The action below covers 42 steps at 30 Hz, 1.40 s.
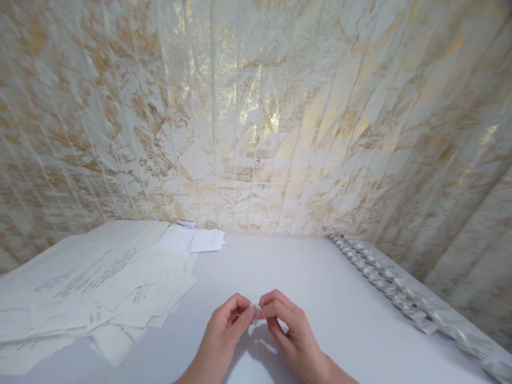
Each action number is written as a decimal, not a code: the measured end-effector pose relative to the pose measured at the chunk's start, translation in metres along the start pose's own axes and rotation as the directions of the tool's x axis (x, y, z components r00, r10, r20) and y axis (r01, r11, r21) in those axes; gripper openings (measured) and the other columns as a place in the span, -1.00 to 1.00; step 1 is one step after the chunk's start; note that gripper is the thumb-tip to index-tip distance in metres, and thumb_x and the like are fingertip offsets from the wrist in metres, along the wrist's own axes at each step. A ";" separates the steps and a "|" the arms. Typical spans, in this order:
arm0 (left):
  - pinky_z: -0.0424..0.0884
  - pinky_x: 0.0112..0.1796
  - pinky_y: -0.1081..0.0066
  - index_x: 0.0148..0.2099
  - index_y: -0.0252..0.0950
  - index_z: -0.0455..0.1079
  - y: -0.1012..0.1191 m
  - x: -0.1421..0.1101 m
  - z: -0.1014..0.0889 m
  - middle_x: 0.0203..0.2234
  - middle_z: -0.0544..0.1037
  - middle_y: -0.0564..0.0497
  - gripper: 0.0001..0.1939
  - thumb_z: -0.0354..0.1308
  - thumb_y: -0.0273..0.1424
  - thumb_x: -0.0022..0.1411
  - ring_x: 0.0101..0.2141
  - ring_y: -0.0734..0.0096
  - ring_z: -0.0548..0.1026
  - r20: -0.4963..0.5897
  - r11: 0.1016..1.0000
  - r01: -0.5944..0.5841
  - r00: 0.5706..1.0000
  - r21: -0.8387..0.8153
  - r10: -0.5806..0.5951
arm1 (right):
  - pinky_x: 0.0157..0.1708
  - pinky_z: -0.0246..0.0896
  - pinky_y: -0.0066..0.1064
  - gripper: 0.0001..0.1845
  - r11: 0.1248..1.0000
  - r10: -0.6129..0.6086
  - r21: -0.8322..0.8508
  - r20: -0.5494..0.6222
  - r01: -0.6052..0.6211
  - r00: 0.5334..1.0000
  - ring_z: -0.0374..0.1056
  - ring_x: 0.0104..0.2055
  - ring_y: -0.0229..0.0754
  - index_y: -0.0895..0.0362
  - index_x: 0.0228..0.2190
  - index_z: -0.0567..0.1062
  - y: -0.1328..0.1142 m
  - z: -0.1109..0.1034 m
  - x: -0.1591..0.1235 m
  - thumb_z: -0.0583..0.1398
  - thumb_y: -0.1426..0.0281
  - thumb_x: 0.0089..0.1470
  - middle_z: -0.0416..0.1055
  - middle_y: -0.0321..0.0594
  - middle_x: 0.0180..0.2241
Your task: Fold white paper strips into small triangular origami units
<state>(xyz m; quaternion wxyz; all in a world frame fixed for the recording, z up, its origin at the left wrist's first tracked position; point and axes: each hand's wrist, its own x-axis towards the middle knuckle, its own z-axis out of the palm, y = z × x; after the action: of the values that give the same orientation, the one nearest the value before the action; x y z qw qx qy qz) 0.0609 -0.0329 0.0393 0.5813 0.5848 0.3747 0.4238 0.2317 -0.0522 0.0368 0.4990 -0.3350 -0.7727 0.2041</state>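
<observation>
Close to the near edge of the white table, my left hand [228, 330] pinches a small folded piece of paper [255, 313] between thumb and index finger. From the other side, the curled fingers of my right hand [294, 333] meet the same paper, pressing at its right edge. The piece is pale and mostly hidden by the fingertips, so its exact shape cannot be made out. Both hands are held just above the tabletop and cast a shadow on it.
Overlapping printed paper sheets [100, 282] cover the table's left side. Small blank paper slips [207, 241] lie at the back. Long rows of folded paper pieces [384, 282] run along the right edge. A gold-patterned curtain [256, 117] hangs behind the white table [272, 261].
</observation>
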 end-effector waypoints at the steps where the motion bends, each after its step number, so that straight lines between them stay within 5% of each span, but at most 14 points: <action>1: 0.19 -0.32 0.39 -0.36 -0.24 0.32 -0.001 0.001 -0.001 -0.50 0.31 0.16 -0.61 0.16 -0.01 0.24 -0.40 0.38 0.29 -0.001 1.000 -0.003 1.000 0.011 0.003 | -0.29 0.26 -0.44 -0.76 0.996 0.073 0.043 -0.023 -0.072 0.997 0.36 -0.26 -0.19 0.07 -0.27 0.47 -0.001 0.002 0.000 0.04 0.55 0.26 0.41 -0.21 -0.29; 4: 0.20 -0.32 0.39 -0.38 -0.24 0.32 -0.003 0.001 -0.002 -0.50 0.34 0.15 -0.62 0.19 -0.04 0.24 -0.40 0.37 0.31 0.002 0.998 -0.023 1.000 0.053 0.023 | -0.42 0.26 -0.45 -0.90 0.929 0.334 0.186 -0.047 -0.320 0.942 0.34 -0.34 -0.19 0.09 -0.27 0.43 -0.001 0.007 0.001 0.13 0.36 0.27 0.39 -0.23 -0.33; 8: 0.26 -0.27 0.37 -0.38 -0.24 0.34 0.000 0.001 -0.003 -0.47 0.41 0.10 -0.66 0.13 -0.10 0.32 -0.36 0.33 0.38 0.053 0.977 -0.086 0.996 0.193 0.077 | -0.48 0.16 -0.45 -0.70 0.824 0.499 0.304 0.009 -0.478 0.867 0.24 -0.50 -0.26 0.13 -0.42 0.42 0.001 0.012 0.004 0.26 0.16 0.17 0.32 -0.34 -0.50; 18: 0.17 -0.35 0.39 -0.40 -0.19 0.20 -0.002 -0.004 -0.001 -0.51 0.26 0.17 -0.64 0.07 -0.05 0.30 -0.41 0.36 0.25 0.080 0.953 -0.020 0.997 0.302 -0.004 | -0.40 0.09 -0.41 -0.53 0.804 0.519 0.382 -0.074 -0.456 0.852 0.19 -0.46 -0.25 0.14 -0.48 0.42 -0.002 0.013 0.005 0.29 -0.02 0.10 0.29 -0.35 -0.53; 34: 0.26 -0.26 0.36 -0.48 -0.20 0.26 0.004 -0.006 -0.002 -0.48 0.45 0.03 -0.67 0.10 -0.15 0.26 -0.36 0.26 0.41 0.187 0.963 -0.165 0.974 0.212 0.126 | -0.53 0.03 -0.45 -0.40 0.577 0.603 0.594 0.153 -0.561 0.783 0.15 -0.61 -0.32 0.12 -0.55 0.37 0.002 0.016 0.007 0.41 -0.12 -0.14 0.32 -0.36 -0.64; 42: 0.22 -0.31 0.38 -0.45 -0.20 0.26 0.000 -0.003 -0.002 -0.50 0.36 0.08 -0.73 0.06 -0.21 0.26 -0.39 0.29 0.34 0.158 0.928 -0.133 0.984 0.347 0.082 | -0.44 0.07 -0.43 -0.44 0.588 0.542 0.595 0.213 -0.548 0.813 0.15 -0.54 -0.31 0.12 -0.49 0.38 0.002 0.012 0.009 0.40 -0.08 -0.08 0.30 -0.36 -0.58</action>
<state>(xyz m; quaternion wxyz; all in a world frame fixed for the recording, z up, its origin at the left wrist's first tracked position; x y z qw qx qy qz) 0.0580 -0.0353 0.0390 0.4667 0.7284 0.3707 0.3379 0.2185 -0.0442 0.0364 0.4910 -0.3666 -0.5198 0.5952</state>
